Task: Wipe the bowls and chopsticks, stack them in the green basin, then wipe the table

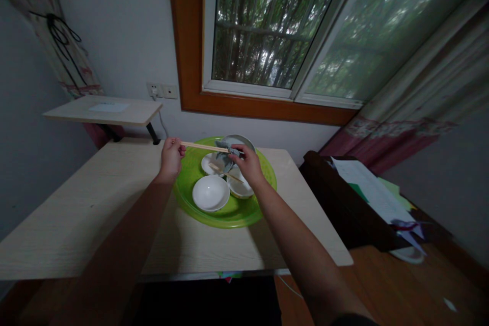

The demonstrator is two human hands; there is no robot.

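Note:
Above a round green basin (225,223), my left hand (171,159) is closed around one end of a pair of light wooden chopsticks (202,146). My right hand (246,163) pinches a grey cloth (226,160) near the chopsticks' other end, and the cloth hangs down below my fingers. Inside the basin sit a white bowl (211,193) at the front, a second white bowl (240,186) partly under my right hand, and a small white dish (207,164). Another chopstick (233,178) rests across the bowls. Behind the cloth is a larger pale bowl (240,139), partly hidden.
The basin stands on a pale wooden table (87,204). At the back left rises a small shelf (110,109) with a paper on it. A dark cabinet (340,198) holding papers (374,193) is right of the table. The window (275,25) is behind.

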